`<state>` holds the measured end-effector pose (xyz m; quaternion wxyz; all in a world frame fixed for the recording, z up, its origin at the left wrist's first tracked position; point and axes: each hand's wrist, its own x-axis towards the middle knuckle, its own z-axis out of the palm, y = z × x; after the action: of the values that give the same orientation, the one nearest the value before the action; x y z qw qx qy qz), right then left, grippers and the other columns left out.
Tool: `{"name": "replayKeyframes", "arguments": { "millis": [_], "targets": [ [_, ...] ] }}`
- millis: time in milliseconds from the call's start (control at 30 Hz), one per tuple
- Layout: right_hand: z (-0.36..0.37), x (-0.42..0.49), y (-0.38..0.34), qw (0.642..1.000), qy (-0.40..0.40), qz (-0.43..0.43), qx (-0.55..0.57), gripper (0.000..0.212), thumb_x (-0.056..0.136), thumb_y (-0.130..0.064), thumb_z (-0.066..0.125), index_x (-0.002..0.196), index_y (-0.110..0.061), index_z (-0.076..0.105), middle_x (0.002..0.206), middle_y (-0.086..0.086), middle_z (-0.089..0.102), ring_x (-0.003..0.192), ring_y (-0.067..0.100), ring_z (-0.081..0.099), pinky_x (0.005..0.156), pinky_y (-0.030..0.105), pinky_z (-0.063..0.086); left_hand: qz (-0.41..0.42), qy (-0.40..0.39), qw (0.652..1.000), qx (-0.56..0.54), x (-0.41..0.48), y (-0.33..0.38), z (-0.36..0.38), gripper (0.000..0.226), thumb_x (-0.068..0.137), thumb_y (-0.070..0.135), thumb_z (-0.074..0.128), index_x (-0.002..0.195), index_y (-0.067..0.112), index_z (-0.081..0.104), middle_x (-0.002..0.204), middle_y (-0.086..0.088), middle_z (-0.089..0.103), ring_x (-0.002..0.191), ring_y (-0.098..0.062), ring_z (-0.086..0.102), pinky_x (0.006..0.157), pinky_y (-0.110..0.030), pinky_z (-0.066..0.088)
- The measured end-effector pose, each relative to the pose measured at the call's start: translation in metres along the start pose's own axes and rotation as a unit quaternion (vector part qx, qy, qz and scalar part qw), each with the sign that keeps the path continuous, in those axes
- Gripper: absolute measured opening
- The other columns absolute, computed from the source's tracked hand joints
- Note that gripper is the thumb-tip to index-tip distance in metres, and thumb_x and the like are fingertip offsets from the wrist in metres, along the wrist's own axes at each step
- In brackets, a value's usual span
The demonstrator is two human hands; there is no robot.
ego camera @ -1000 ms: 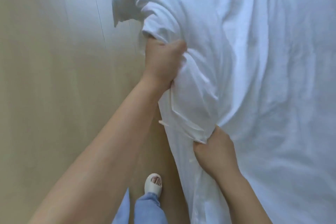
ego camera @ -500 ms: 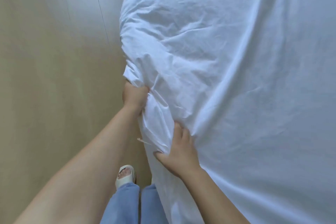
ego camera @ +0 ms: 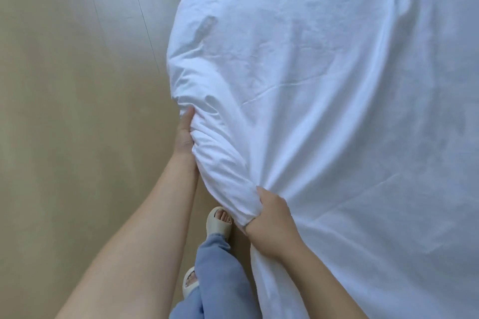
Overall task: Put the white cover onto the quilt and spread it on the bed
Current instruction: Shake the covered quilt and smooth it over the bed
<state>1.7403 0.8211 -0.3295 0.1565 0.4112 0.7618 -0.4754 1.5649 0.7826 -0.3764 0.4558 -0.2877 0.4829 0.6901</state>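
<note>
White cover (ego camera: 324,111) filled the right of view, billowed up, bare floor (ego camera: 64,111) to its left. Thin woven cloth, matte, finely creased. Judged soft, limp and light: no stiffness, drapes wherever unsupported. Near corner was bunched into gathered folds between my hands. Right hand (ego camera: 272,223) had fingers (ego camera: 264,199) curled tight round the lower fold. Left hand (ego camera: 184,137) gripped the bunch from the side, thumb on the cloth, rest hidden under it. Best hold: hem and corners, a fistful not a pinch, since smooth weave may slip. Quilt inside: couldn't tell. Bed hidden underneath.
</note>
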Motion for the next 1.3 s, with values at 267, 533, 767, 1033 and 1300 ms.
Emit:
{"name": "replayKeyframes", "arguments": {
  "millis": [267,533,767,1033,1300],
  "targets": [
    [0.013,0.054,-0.074,0.951,0.225,-0.075,-0.196,0.108,0.055,-0.057,0.063,0.143,-0.014,0.018,0.126,0.014,0.048,0.107,0.034,0.051,0.084,0.042,0.048,0.134,-0.006,0.960,0.245,0.019,0.096,0.053,0.033,0.088,0.006,0.052,0.057,0.014,0.042,0.034,0.008,0.044,0.030,-0.004,0.043,0.035,-0.013,0.032],
    [-0.012,0.100,-0.150,0.975,0.169,0.004,-0.148,0.016,0.083,-0.014,0.053,0.097,-0.014,0.045,0.088,0.002,0.053,0.088,0.030,0.057,0.064,0.032,0.034,0.177,-0.075,0.959,0.208,0.022,0.138,0.047,0.031,0.061,0.003,0.059,0.091,0.000,0.064,0.081,-0.008,0.068,0.074,-0.017,0.067,0.062,-0.026,0.054],
    [-0.027,0.073,-0.186,0.974,0.213,0.039,-0.073,0.025,0.065,-0.003,0.051,0.067,-0.015,0.029,0.055,0.000,0.035,0.053,0.020,0.028,0.049,0.030,0.024,-0.022,-0.097,0.995,0.010,0.039,0.183,0.067,0.035,0.084,0.038,0.061,0.102,0.008,0.065,0.089,-0.010,0.073,0.091,-0.028,0.067,0.077,-0.037,0.054],
    [0.017,0.092,-0.186,0.987,0.054,0.106,-0.108,0.033,0.066,-0.043,0.051,0.091,-0.027,0.036,0.082,-0.013,0.047,0.083,0.022,0.054,0.062,0.027,0.031,0.227,-0.047,0.888,0.397,0.064,0.205,0.041,0.022,0.072,0.017,0.057,0.085,0.001,0.064,0.086,-0.004,0.066,0.081,-0.011,0.059,0.071,-0.015,0.046],
    [0.069,0.184,-0.163,0.989,0.060,0.092,-0.099,0.070,0.083,-0.049,0.059,0.138,-0.019,0.028,0.136,0.004,0.030,0.127,0.025,0.029,0.104,0.033,0.027,0.080,0.089,0.925,0.360,0.157,0.210,-0.009,0.039,0.074,0.005,0.058,0.114,0.001,0.060,0.088,-0.006,0.062,0.074,-0.021,0.059,0.062,-0.023,0.050]
  ]
}}
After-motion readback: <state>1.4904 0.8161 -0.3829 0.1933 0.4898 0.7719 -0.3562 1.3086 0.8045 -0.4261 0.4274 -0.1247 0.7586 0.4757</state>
